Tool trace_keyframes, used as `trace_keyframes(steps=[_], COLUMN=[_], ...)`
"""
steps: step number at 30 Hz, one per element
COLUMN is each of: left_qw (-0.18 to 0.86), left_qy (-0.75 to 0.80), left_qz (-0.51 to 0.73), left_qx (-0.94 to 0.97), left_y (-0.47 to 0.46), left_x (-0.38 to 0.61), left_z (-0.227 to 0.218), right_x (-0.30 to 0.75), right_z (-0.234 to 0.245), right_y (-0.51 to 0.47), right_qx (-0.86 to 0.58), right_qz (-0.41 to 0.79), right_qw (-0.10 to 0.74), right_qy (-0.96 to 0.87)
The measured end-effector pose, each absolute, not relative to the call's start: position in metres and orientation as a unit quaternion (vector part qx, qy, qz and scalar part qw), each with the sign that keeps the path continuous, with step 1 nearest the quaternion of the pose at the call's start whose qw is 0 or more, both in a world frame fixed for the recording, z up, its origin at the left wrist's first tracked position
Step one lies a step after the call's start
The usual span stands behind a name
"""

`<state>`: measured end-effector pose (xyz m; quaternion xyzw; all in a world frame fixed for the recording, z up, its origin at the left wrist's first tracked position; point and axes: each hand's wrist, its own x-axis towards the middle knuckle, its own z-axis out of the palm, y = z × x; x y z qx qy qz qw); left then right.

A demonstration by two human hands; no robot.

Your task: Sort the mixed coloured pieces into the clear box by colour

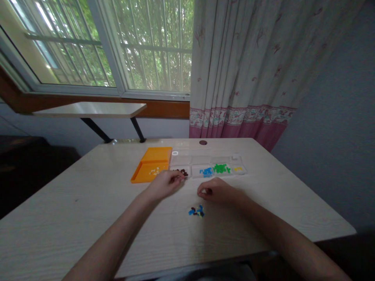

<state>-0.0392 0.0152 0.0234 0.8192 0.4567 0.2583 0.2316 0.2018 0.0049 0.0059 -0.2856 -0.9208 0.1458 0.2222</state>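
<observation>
My left hand (167, 184) is at the front edge of a clear compartment box (202, 160), beside the dark brown pieces (183, 172) in it. Its fingertips are pinched together; whatever they may hold is too small to make out. Just in front of the box my right hand (218, 190) hovers over or rests on the table, thumb and fingers closed in a pinch, contents hidden. Nearer me lies a small loose pile of blue, brown and pale yellow pieces (197, 211). Other compartments hold blue pieces (206, 172), green pieces (222, 168) and a few yellow pieces (238, 169).
Left of the box, an orange tray (140, 173) holds scattered white pieces (155, 170). The pale wooden table (73, 218) has a round cable hole (203, 143) at its far edge. A raised shelf (96, 110) stands at the back left. Behind are a window and a curtain (234, 70).
</observation>
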Motion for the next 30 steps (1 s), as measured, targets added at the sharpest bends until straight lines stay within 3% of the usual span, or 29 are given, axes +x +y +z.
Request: trace_keyframes(steps=[5, 12, 30], left_qw=[0.373, 0.494, 0.456], left_qy=[0.381, 0.393, 0.409], left_qz=[0.237, 0.289, 0.320], left_qx=[0.812, 0.720, 0.723], left_y=[-0.002, -0.002, -0.002], left_x=[-0.014, -0.007, -0.004], left_z=[0.021, 0.014, 0.005], right_x=[0.196, 0.194, 0.189], right_z=[0.000, -0.003, -0.003], right_y=[0.005, 0.006, 0.001], right_qx=[-0.280, -0.257, -0.305], right_qz=[0.101, 0.054, -0.036], right_qw=[0.333, 0.368, 0.392], right_qy=[-0.895, -0.892, -0.867])
